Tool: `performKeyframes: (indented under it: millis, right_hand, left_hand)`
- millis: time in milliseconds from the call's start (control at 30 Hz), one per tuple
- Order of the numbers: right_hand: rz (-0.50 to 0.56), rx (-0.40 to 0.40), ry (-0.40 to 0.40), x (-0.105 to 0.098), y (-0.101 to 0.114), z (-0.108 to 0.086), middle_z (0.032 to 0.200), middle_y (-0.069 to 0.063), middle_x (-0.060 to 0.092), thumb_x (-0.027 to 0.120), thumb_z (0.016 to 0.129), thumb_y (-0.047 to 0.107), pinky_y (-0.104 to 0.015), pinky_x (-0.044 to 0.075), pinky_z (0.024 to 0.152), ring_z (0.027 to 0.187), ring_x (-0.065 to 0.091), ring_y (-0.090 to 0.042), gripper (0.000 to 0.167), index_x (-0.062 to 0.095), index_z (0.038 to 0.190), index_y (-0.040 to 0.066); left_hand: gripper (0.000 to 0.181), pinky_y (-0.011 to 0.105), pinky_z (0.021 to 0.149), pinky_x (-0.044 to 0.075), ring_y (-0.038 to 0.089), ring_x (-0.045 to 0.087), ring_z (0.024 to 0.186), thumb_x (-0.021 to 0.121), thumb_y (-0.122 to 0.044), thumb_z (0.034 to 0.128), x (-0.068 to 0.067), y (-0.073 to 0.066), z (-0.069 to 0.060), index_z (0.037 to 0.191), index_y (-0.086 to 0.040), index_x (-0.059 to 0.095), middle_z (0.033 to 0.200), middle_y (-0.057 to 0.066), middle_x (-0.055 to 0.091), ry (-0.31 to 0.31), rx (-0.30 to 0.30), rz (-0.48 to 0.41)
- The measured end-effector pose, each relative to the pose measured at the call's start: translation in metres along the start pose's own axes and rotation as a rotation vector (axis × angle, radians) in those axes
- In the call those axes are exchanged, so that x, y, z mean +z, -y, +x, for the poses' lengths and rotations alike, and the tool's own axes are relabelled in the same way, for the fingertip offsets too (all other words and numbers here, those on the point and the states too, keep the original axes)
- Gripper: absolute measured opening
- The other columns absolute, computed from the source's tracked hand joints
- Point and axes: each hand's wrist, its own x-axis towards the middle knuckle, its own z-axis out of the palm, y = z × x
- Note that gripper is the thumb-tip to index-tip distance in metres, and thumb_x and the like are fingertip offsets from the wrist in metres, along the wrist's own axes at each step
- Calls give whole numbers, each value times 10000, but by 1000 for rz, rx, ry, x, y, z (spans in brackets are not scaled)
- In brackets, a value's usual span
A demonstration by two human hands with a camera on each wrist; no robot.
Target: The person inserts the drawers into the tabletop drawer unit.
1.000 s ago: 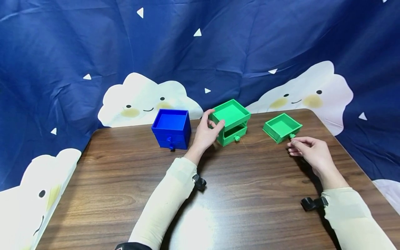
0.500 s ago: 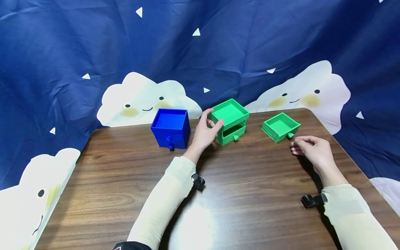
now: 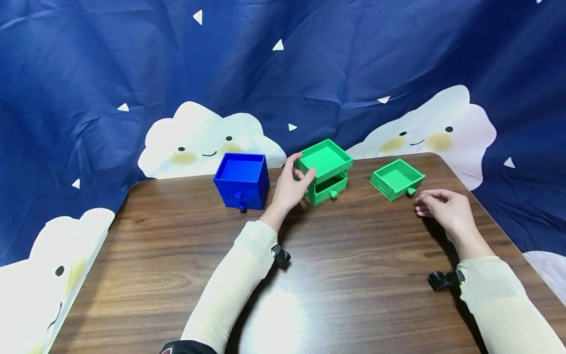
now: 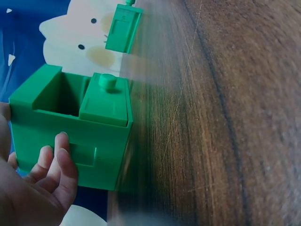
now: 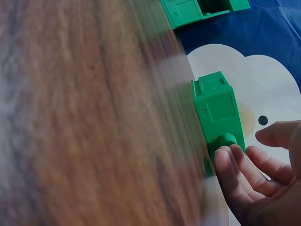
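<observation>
A small green drawer box (image 3: pixel 324 173) stands on the table with a shallow open tray as its top. Its upper slot gapes, while the lower drawer with a round knob (image 3: pixel 333 194) sits in place. My left hand (image 3: pixel 291 186) holds this box at its left side, fingers and thumb spread along that wall. The left wrist view shows fingertips (image 4: pixel 62 141) against the side panel. To the right lies a loose green drawer (image 3: pixel 398 179), its knob (image 3: pixel 411 191) facing me. My right hand (image 3: pixel 446 211), loosely bent, hovers just off that knob and holds nothing.
A blue drawer box (image 3: pixel 241 181) stands to the left of the green one, with an open tray top and knobs in front. The brown wooden table (image 3: pixel 345 275) ends at a dark blue cloth (image 3: pixel 318 73) printed with clouds.
My right hand has let go of the loose drawer's knob and drawn slightly away to the right. The left hand and the green box keep their places.
</observation>
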Motion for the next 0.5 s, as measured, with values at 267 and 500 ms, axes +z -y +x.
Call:
performKeyframes:
  millis: [267, 500]
  right_hand:
    - [-150, 36, 9, 2, 0, 8, 787, 179, 736, 592, 1074, 61, -212, 644, 677, 703, 739, -7, 229, 581, 1256, -78]
    - [-190, 54, 31, 4, 1, 14, 800, 216, 715, 575, 1087, 85, -215, 645, 682, 697, 743, -8, 466, 465, 1443, -195]
  left_hand:
    - [633, 263, 599, 504, 498, 714, 826, 699, -368, 1052, -1, 2, 2, 1614, -237, 439, 902, 18, 558, 9, 0, -13]
    - [629, 263, 605, 511, 472, 716, 815, 703, -376, 1049, -1, 2, 2, 1610, -258, 443, 902, 9, 561, 8, 1, -14]
